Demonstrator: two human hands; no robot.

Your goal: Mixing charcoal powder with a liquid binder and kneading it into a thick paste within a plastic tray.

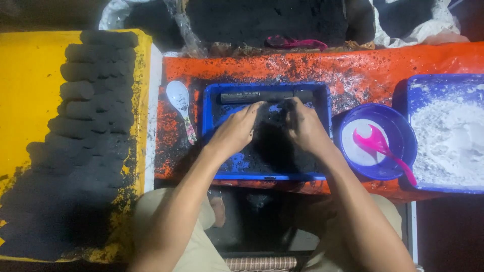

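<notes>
My left hand and my right hand are together inside a blue tray that holds black powdery paste. Both hands have their fingers curled into the dark mass in the tray's middle, pressing or gathering it between them. A dark tube-shaped mould lies along the tray's far wall, just beyond my fingertips. Whether a formed lump is between my hands is hidden by the fingers.
Several black cylinders lie in rows on a yellow sheet at left. A white spoon lies beside the tray on the orange cover. Right: purple bowl with pink spoon, blue tray of white powder. Black powder pile behind.
</notes>
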